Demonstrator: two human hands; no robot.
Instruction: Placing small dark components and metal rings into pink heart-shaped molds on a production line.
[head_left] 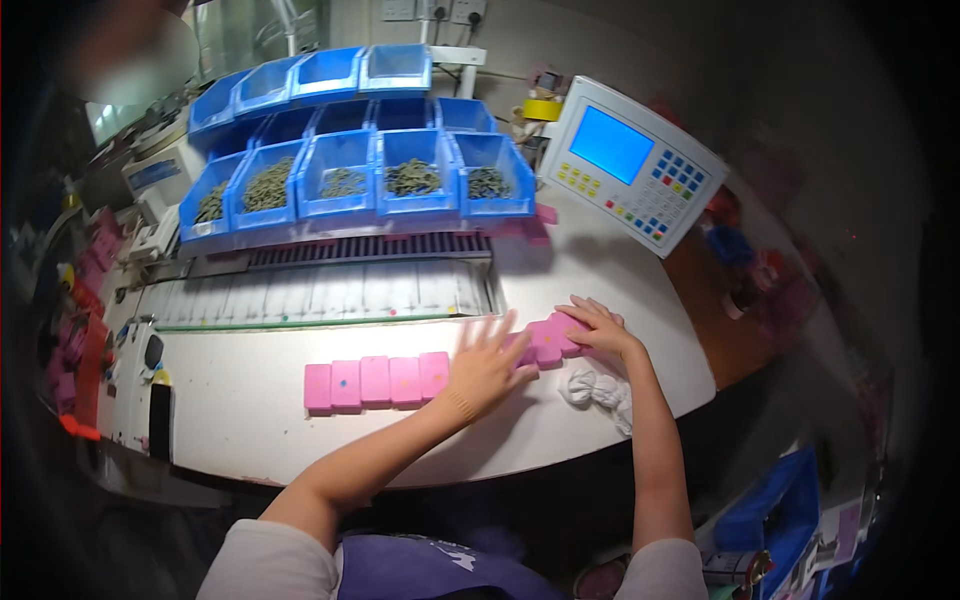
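Note:
A row of pink rectangular blocks (pixel 375 380) lies side by side on the white table, some with a small coloured dot on top. My left hand (pixel 482 368), slightly blurred, is over the middle of the row with its fingers spread, hiding the blocks beneath. At the row's right end, my right hand (pixel 597 327) rests with fingers stretched out over the last pink block (pixel 568 332); its thumb side is partly hidden. Just below my right hand is a crumpled white cloth (pixel 595 388).
Blue bins (pixel 338 180) stand in tiers at the back, several holding small greenish pieces. A slotted, light-topped tray (pixel 320 295) lies before them. A control panel (pixel 610 150) with a blue screen stands at the back right. A black strip-shaped object (pixel 160 420) lies at the left.

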